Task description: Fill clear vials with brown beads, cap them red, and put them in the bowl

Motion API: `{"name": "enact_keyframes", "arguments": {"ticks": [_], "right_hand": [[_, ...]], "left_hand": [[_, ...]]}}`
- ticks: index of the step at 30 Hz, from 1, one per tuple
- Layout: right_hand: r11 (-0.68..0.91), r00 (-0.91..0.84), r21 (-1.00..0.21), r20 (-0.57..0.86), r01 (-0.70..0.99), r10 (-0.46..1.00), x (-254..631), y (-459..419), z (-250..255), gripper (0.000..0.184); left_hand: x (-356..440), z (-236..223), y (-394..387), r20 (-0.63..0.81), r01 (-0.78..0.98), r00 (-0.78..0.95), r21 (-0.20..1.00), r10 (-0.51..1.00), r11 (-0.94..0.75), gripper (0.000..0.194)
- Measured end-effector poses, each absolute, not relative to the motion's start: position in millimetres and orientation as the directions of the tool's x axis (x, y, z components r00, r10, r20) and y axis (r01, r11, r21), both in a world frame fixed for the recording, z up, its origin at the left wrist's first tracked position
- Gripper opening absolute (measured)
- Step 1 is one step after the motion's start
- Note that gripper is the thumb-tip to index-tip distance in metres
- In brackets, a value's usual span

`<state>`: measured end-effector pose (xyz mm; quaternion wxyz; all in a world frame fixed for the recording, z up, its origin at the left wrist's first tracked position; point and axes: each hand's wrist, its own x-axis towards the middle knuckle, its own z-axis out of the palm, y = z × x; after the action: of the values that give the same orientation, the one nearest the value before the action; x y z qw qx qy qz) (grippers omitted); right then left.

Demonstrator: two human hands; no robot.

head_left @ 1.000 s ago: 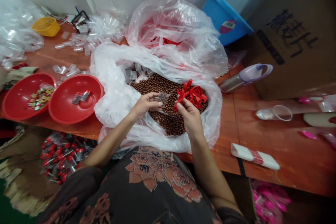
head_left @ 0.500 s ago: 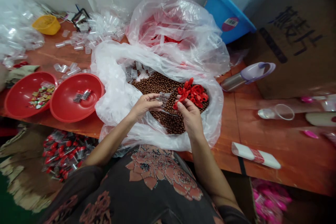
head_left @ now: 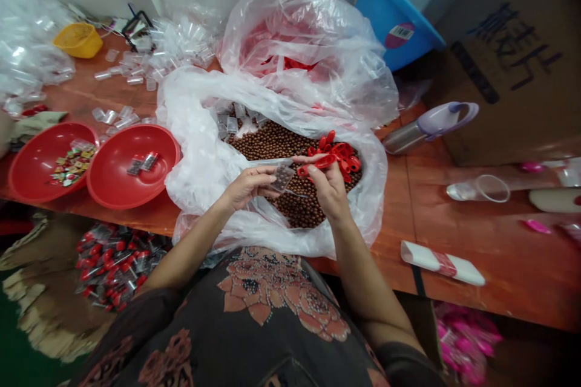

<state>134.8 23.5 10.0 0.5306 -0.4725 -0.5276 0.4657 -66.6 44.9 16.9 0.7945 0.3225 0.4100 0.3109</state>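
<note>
The bag of beads [head_left: 195, 151] lay on the worktop [head_left: 436, 242]. Two bowls [head_left: 134, 187] sat to its left, a tub [head_left: 394, 18] behind it, and a box [head_left: 508, 91] to its right.

Small-goods hand-packing workshop: a long orange-brown workbench [head_left: 399, 242] carries bulk plastic sacks [head_left: 308, 54] of brown beads [head_left: 272, 145], loose clear plastic cases [head_left: 131, 66] and red sorting bowls [head_left: 113, 187], beside a printed cardboard carton [head_left: 512, 103].

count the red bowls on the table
2. A round red plastic bowl at far left holds small multicoloured packets; a second round red plastic bowl beside it holds a few small clear packets. More may be hidden out of view.
</note>
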Motion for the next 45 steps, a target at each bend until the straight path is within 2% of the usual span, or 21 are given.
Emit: {"name": "enact_keyframes", "arguments": {"ticks": [6, 10, 14, 17, 20, 23, 26, 28, 34, 38, 41, 45], "right_hand": [[0.201, -0.275, -0.952, 0.134, 0.231, 0.952, 142.3, 43.1, 19.4, 0.019], [0.246, -0.457, -0.931, 0.101, 0.27, 0.884, 153.4, 51.9, 21.2, 0.019], [0.21, -0.507, -0.93, 0.031, 0.301, 0.862, 159.3, 52.7, 23.2, 0.018], [0.182, -0.442, -0.929, 0.022, 0.324, 0.897, 158.1, 50.8, 22.2, 0.022], [0.112, -0.247, -0.96, 0.047, 0.255, 0.968, 155.7, 49.2, 19.1, 0.031], [-0.078, -0.097, -0.997, -0.079, 0.011, 0.992, 155.9, 47.0, 17.0, 0.041], [-0.233, -0.113, -0.945, -0.212, -0.228, 0.971, 158.3, 42.4, 17.2, 0.038], [-0.265, -0.148, -0.922, -0.231, -0.282, 0.962, 159.5, 37.9, 17.7, 0.036], [-0.192, -0.149, -0.943, -0.155, -0.272, 0.977, 157.8, 23.7, 18.0, 0.048], [-0.095, -0.039, -0.959, -0.088, -0.267, 0.995, 150.5, 17.3, 18.0, 0.036], [-0.018, 0.055, -0.935, -0.04, -0.355, 0.998, 139.4, 10.9, 15.9, 0.025], [0.006, 0.062, -0.896, -0.024, -0.444, 0.998, 126.8, 0.3, 7.9, 0.028]], "left_hand": [[-68.5, 13.1, 41.9, -0.462, -0.167, 0.536, 0.763, 0.707, 0.625, 0.04], [-68.1, 13.5, 40.0, -0.472, -0.136, 0.547, 0.765, 0.691, 0.63, 0.038], [-66.6, 12.5, 39.0, -0.456, -0.124, 0.571, 0.774, 0.683, 0.621, 0.037], [-65.8, 12.8, 38.0, -0.448, -0.125, 0.572, 0.78, 0.687, 0.613, 0.036], [-64.8, 15.5, 36.3, -0.431, -0.131, 0.559, 0.798, 0.709, 0.588, 0.033], [-62.9, 18.1, 34.2, -0.416, -0.134, 0.547, 0.813, 0.727, 0.567, 0.032], [-59.4, 18.3, 31.8, -0.408, -0.144, 0.54, 0.818, 0.736, 0.558, 0.033], [-56.6, 17.2, 30.0, -0.403, -0.15, 0.538, 0.818, 0.74, 0.555, 0.034], [-51.5, 10.8, 24.8, -0.39, -0.148, 0.538, 0.829, 0.748, 0.539, 0.037], [-50.5, 7.4, 22.3, -0.391, -0.151, 0.534, 0.828, 0.75, 0.54, 0.041], [-48.7, 7.4, 20.0, -0.387, -0.179, 0.536, 0.816, 0.75, 0.549, 0.042], [-46.7, 9.2, 17.7, -0.37, -0.245, 0.524, 0.797, 0.767, 0.552, 0.041]]}}
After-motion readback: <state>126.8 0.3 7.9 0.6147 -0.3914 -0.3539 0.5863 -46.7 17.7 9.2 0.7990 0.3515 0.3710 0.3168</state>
